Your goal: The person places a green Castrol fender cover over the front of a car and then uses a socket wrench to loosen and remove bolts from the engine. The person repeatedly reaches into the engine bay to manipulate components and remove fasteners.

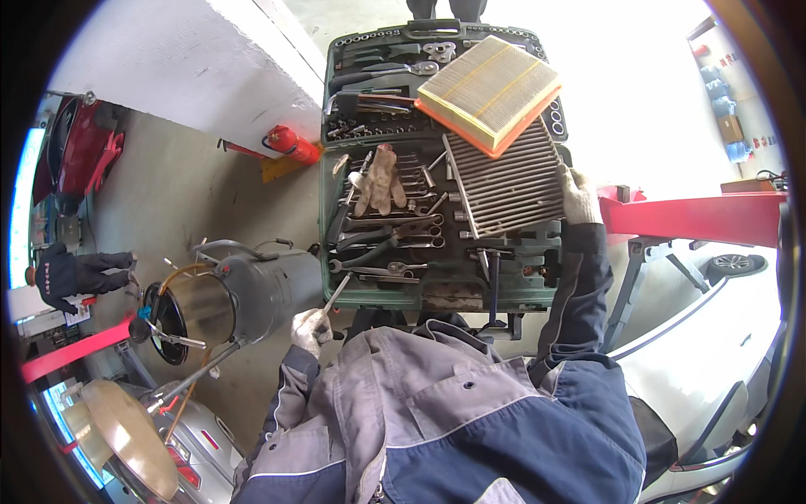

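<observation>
My gloved right hand (579, 195) is closed on the right edge of a dirty grey pleated air filter (505, 186) above the tool case. A cleaner yellowish air filter (489, 91) with an orange rim overlaps its far end. Low on the left, my gloved left hand (311, 331) is closed around a slim metal tool (338, 291); its kind is unclear. The tool's far end points toward the case's near left corner. The open green tool case (554, 296) holds wrenches, pliers (369, 254) and sockets. A pair of soiled work gloves (382, 182) lies over the wrenches.
A grey cylindrical tank (273, 296) with hoses stands left of the case. A red fire extinguisher (290, 144) is by the white wall. Red lift arms (697, 216) reach in at right, near a white car (697, 357). Another person (75, 275) is far left.
</observation>
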### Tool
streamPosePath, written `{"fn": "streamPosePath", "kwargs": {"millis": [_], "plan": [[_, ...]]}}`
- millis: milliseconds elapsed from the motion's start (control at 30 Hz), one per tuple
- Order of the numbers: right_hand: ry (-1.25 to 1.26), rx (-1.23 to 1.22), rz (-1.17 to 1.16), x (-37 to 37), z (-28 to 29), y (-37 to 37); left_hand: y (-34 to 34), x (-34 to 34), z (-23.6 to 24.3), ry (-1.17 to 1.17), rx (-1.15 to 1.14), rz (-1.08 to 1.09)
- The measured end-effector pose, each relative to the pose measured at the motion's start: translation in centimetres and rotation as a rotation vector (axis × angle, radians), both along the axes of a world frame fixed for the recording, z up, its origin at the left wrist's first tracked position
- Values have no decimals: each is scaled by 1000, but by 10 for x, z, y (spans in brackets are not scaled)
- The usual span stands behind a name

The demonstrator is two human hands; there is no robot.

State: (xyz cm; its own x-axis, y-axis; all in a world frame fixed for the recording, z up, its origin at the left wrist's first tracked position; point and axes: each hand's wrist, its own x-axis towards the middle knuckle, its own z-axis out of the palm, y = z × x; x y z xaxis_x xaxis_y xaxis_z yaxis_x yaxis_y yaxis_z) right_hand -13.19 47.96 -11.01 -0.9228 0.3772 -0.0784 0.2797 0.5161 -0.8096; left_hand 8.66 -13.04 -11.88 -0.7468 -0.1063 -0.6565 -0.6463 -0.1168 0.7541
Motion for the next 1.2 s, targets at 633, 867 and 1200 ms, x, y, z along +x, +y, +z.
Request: {"fn": "streamPosePath", "kwargs": {"millis": [633, 867, 1200], "plan": [[186, 277, 519, -367, 33, -42, 0, 2, 1, -44, -43, 73], [-197, 883, 475, -398, 40, -111, 0, 5, 2, -19, -207, -29], [27, 521, 366, -374, 53, -87, -2, -1, 0, -132, 28, 127]]}}
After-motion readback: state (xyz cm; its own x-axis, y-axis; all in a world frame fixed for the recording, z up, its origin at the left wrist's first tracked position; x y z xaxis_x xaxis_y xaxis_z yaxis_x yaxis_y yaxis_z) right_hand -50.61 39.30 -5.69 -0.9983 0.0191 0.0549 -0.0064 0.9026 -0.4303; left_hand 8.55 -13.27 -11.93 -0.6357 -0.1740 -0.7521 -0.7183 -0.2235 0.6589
